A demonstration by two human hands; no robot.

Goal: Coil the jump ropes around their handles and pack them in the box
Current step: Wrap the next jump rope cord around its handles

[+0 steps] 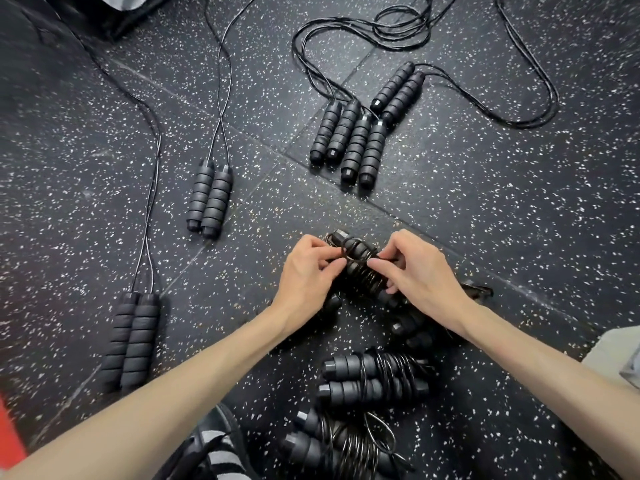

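Note:
A black jump rope bundle [358, 268], its cord coiled round the paired foam handles, is held above the speckled floor between both hands. My left hand [306, 278] pinches a loop of cord at the bundle's left side. My right hand [415, 271] pinches the cord on the right, fingers curled round the handles. Two coiled bundles lie near me, one [374, 379] and another [343, 441] below it. More dark handles [408, 327] lie under my right wrist. No box is in view.
Uncoiled ropes lie on the black speckled rubber floor [485, 209]: one handle pair at the left [133, 341], one at centre left [209, 199], several handles at the upper right [349, 140] with cords looping behind. A striped shoe [214, 448] shows at the bottom.

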